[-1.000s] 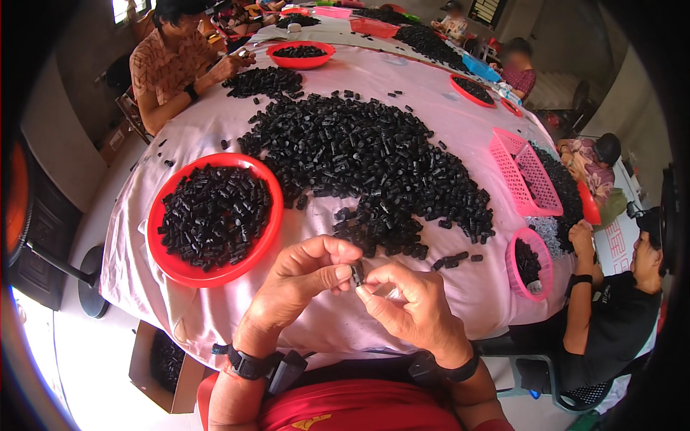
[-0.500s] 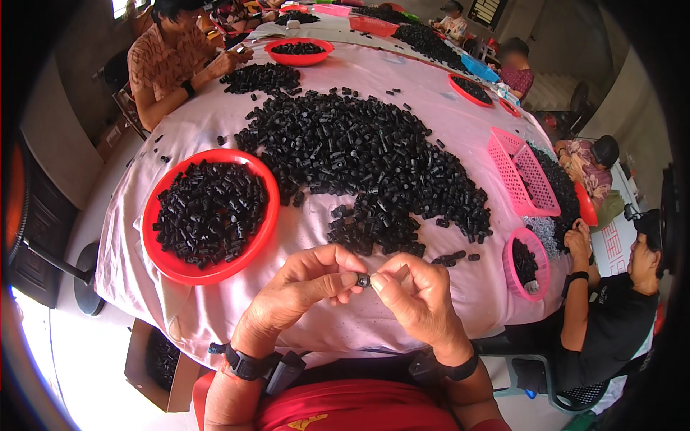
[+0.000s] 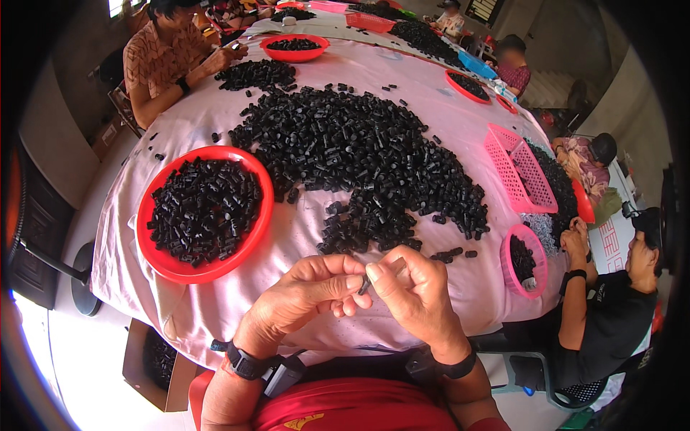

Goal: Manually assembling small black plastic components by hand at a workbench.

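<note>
My left hand [image 3: 305, 296] and my right hand [image 3: 413, 294] meet fingertip to fingertip just over the table's near edge. Between them they pinch one small black cylindrical part [image 3: 365, 284], mostly hidden by the fingers. A large heap of the same black parts [image 3: 359, 158] spreads over the pink tablecloth [image 3: 302, 230] just beyond my hands. A round red tray [image 3: 167, 262] filled with black parts lies to the left of my left hand.
A pink mesh basket [image 3: 519, 169] and a small pink bowl [image 3: 535, 251] of parts sit at the right. A person in black [image 3: 604, 316] works at the right, another in a patterned shirt [image 3: 154, 61] at the far left. More red trays [image 3: 295, 54] stand farther back.
My hands stay joined at the table's near edge, with only small shifts of the fingers on the black part between them. The view has tilted slightly.
</note>
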`<state>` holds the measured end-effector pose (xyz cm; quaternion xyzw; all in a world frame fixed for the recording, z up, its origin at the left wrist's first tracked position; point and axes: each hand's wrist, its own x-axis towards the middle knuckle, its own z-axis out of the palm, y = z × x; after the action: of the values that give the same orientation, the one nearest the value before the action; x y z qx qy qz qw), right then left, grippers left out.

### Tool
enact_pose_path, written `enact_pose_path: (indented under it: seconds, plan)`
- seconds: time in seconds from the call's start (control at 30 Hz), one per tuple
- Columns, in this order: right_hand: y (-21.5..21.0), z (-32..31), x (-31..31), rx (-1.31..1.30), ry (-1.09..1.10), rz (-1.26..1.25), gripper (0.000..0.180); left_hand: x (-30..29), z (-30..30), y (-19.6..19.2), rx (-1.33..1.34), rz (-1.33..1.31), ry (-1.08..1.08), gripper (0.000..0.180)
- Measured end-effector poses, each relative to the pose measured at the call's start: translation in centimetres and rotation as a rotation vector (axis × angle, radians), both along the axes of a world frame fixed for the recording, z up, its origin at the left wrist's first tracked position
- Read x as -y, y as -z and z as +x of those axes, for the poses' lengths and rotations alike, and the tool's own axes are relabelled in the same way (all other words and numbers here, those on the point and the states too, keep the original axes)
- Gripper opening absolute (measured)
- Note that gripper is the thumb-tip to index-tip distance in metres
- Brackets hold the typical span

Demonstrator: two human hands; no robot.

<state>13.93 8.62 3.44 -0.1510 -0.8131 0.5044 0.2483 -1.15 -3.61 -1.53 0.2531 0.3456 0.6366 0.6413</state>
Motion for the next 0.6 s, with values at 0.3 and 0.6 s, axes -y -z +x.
enact_pose_path:
  seconds: [0.3, 0.6]
  plan:
    - [0.4, 0.3, -0.1, 0.013, -0.003, 0.138, 0.025, 0.1, -0.4, 0.5, 0.194, 0.074, 0.018, 0.019]
    - [2.0, -0.4, -0.7, -0.032, -0.003, 0.473, 0.035, -0.1, 0.1, 0.0, 0.272, 0.068, -0.054, 0.027]
